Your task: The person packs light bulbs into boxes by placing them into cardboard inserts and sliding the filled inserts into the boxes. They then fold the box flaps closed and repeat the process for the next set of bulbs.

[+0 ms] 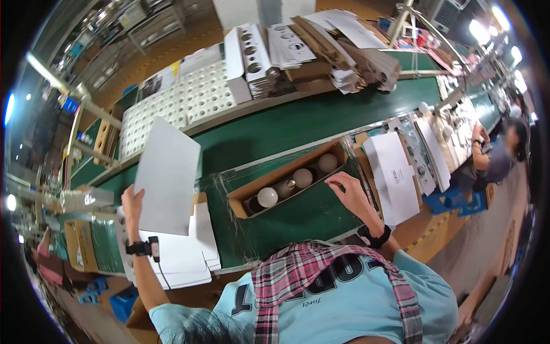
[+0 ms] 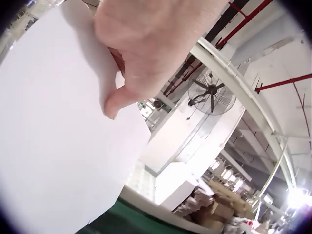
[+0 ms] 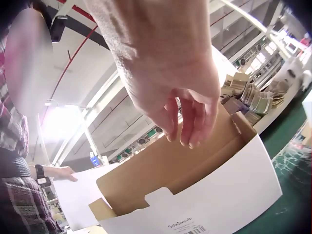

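Left hand [image 1: 132,202] pinching, right hand [image 1: 350,192] relaxed

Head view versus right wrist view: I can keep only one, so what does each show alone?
Only the head view shows three white round light bulbs lying in the long brown cardboard box. Only the right wrist view shows the printed barcode label on that box's white outer wall. Both show the right hand, fingers loose, over the box and the left hand holding a flat white card sheet.
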Demonstrator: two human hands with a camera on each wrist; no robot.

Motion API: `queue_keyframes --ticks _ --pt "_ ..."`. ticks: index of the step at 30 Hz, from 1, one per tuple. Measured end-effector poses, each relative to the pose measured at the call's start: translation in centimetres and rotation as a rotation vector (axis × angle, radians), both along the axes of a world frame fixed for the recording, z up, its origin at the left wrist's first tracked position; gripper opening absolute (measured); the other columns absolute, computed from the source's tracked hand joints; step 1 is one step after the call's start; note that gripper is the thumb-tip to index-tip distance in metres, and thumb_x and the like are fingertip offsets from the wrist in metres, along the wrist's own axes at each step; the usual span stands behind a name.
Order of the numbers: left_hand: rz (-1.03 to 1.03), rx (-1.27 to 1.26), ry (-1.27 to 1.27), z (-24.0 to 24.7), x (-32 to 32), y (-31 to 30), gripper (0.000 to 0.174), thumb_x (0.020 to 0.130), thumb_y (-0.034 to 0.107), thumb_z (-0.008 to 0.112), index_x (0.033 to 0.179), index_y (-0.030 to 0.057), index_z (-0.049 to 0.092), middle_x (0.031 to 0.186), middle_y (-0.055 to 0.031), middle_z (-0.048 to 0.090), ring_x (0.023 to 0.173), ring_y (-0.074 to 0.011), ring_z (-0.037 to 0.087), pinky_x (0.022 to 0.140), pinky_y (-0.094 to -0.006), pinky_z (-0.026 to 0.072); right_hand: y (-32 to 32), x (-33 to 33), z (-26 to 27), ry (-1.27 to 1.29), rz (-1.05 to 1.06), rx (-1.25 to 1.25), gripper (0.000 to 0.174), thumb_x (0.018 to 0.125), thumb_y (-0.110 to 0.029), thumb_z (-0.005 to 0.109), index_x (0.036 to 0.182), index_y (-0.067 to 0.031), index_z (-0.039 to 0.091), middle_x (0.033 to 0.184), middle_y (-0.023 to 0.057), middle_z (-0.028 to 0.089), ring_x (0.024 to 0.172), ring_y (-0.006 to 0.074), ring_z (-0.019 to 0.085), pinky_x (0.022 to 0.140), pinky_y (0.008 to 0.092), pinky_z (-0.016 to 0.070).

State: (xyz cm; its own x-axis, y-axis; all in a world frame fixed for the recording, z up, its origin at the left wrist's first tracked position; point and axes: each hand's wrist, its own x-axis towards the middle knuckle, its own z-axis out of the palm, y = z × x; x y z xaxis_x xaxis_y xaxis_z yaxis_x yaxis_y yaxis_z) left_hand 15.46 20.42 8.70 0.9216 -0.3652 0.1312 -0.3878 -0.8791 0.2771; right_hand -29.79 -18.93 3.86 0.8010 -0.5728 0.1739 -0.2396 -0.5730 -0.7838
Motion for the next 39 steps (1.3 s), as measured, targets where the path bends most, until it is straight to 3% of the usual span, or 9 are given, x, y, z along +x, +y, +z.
queue_keyframes --ticks 2,4,8,11,18,23,27,32,39 --pt "-0.191 -0.281 0.142 0.3 4.1 -0.3 0.031 0.085 0.012 0.063 0.108 -0.0075 0.059 0.094 -0.0132 0.068 0.087 -0.0158 0.06 0.078 -0.0322 0.0476 -0.4 0.0 0.1 0.018 -0.004 -0.005 0.012 0.085 -0.007 0.059 0.095 -0.0031 0.065 0.092 0.011 0.063 0.085 0.0294 0.061 0.073 0.0356 0.0495" --pt "-0.263 -0.398 0.115 0.6 7.8 -2.2 0.025 0.086 0.008 0.058 0.104 -0.01 0.058 0.088 -0.0093 0.066 0.079 -0.0119 0.054 0.072 -0.03 0.0462 -0.7 -0.4 -0.3 0.032 -0.015 -0.005 0.013 0.085 -0.01 0.058 0.095 -0.0041 0.065 0.093 0.0114 0.063 0.087 0.031 0.061 0.076 0.0377 0.0492" --pt "-0.399 -0.542 0.267 2.6 12.7 -9.5 0.032 0.089 0.014 0.057 0.112 -0.0077 0.058 0.102 -0.0088 0.065 0.092 -0.0154 0.055 0.084 -0.0303 0.0426 -1.1 -0.7 -2.0 0.062 -0.056 -0.035 0.014 0.087 -0.013 0.056 0.095 -0.0049 0.065 0.093 0.0113 0.063 0.09 0.0302 0.06 0.079 0.0379 0.0495" --pt "-0.387 -0.629 0.355 0.3 19.5 -12.6 0.058 0.09 0.022 0.059 0.133 -0.01 0.036 0.135 -0.0171 0.045 0.119 -0.0228 0.044 0.103 -0.0337 0.0328 -1.4 -1.1 -2.0 0.098 -0.056 0.001 0.016 0.089 -0.017 0.053 0.096 -0.0066 0.064 0.094 0.0104 0.062 0.094 0.0287 0.06 0.083 0.0376 0.0488" --pt "-0.482 -0.253 0.252 -3.8 34.2 -28.3 0.062 0.091 0.024 0.056 0.135 -0.0113 0.032 0.137 -0.021 0.042 0.124 -0.0279 0.041 0.106 -0.0353 0.0292 -3.3 -0.4 -3.0 0.119 -0.106 0.027 0.016 0.092 -0.016 0.05 0.097 -0.0057 0.06 0.096 0.0097 0.061 0.096 0.0282 0.058 0.083 0.0369 0.0489" --pt "-0.538 -0.226 0.215 -9.6 36.8 -34.3 0.061 0.092 0.026 0.054 0.134 -0.013 0.034 0.137 -0.0256 0.042 0.125 -0.0329 0.043 0.107 -0.0365 0.029 -4.8 0.0 -4.2 0.203 -0.138 -0.002 0.015 0.092 -0.016 0.049 0.098 -0.0066 0.059 0.094 0.0099 0.06 0.097 0.0289 0.057 0.084 0.0374 0.0484" --pt "-0.518 0.001 -0.032 -9.7 35.0 -36.2 0.066 0.093 0.036 0.054 0.133 -0.0125 0.038 0.138 -0.0267 0.042 0.128 -0.035 0.042 0.107 -0.0375 0.03 -5.7 0.0 -4.0 0.22 -0.137 -0.043 0.015 0.089 -0.017 0.052 0.095 -0.0067 0.062 0.093 0.0099 0.061 0.095 0.0294 0.058 0.084 0.0376 0.0486" --pt "-0.51 -0.575 0.204 0.7 13.7 -30.6 0.047 0.096 0.029 0.052 0.133 -0.0003 0.047 0.135 -0.0129 0.049 0.124 -0.0204 0.046 0.103 -0.032 0.0352 -5.8 -0.6 -4.1 0.224 -0.269 -0.039 0.017 0.091 -0.018 0.054 0.099 -0.0082 0.065 0.094 0.0092 0.063 0.088 0.028 0.061 0.078 0.037 0.0491" --pt "-0.457 -0.353 0.021 1.3 -4.8 -17.6 0.023 0.094 0.009 0.053 0.114 0.0032 0.062 0.105 -0.0088 0.067 0.094 -0.0155 0.062 0.081 -0.0275 0.0475 -4.6 -1.9 -5.8 0.078 -0.328 0.09 0.016 0.085 -0.006 0.059 0.101 -0.0036 0.062 0.092 0.012 0.062 0.079 0.0269 0.063 0.069 0.034 0.0507"
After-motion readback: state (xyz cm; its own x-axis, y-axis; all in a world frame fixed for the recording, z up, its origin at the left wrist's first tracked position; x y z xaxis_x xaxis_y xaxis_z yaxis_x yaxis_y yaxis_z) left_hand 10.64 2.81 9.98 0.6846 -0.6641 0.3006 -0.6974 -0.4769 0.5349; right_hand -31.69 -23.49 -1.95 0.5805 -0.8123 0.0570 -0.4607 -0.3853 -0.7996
